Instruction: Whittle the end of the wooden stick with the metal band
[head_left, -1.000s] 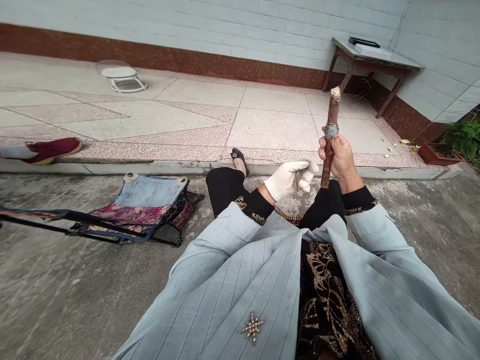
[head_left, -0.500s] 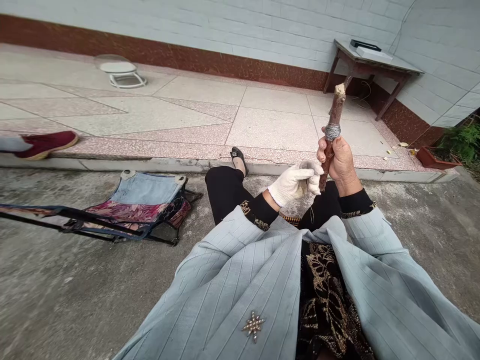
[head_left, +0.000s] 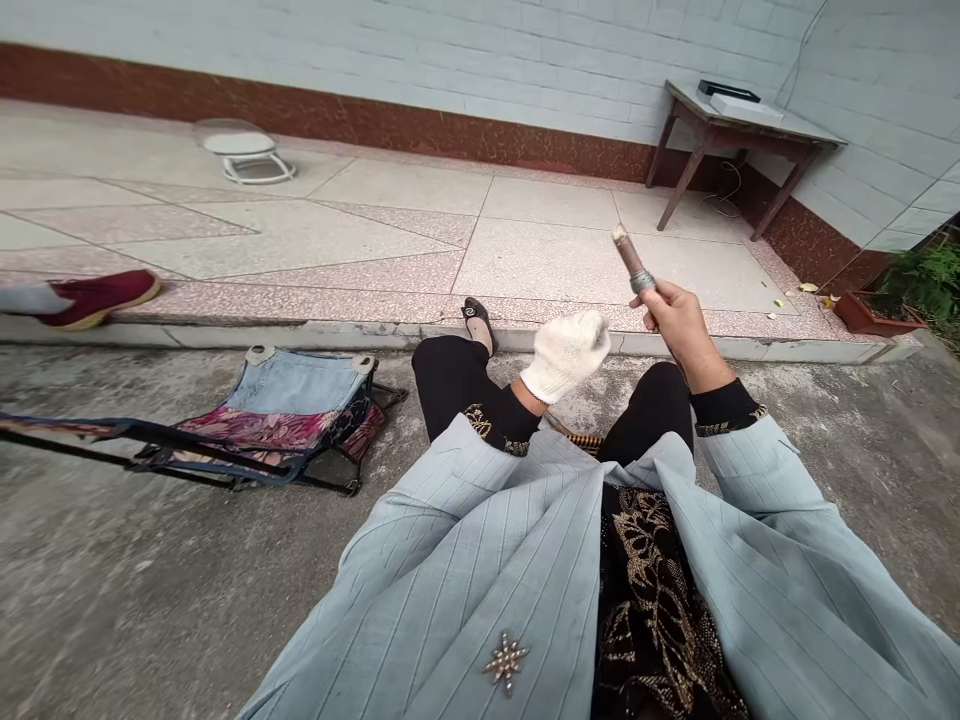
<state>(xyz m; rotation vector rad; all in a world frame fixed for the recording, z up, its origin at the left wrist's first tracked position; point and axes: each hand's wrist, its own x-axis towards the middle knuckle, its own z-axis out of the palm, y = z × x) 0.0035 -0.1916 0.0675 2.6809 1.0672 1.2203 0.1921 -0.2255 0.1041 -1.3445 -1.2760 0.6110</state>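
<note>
A short brown wooden stick (head_left: 628,254) with a pale cut end slants up and leftward out of my right hand (head_left: 677,318). My bare right fingers are closed around it, and its lower part is hidden behind them. Silvery wire (head_left: 642,282) is wound in a tight band about the stick, just above my thumb. My left hand (head_left: 568,352), in a white knitted glove, is curled closed to the left of the stick and apart from its visible part. Whatever its fingers may hold does not show.
A folding chair (head_left: 292,382) with denim and floral cloth stands at left. Beyond the step edge (head_left: 360,334) are a white stool (head_left: 251,155), a wooden table (head_left: 795,125) and a planter (head_left: 876,314). Another person's red shoe (head_left: 105,297) rests on the step at left.
The stick has tipped from nearly upright to leaning left, its top end now lower. My gloved left hand has come off the stick's lower end and moved left, turning its back upward.
</note>
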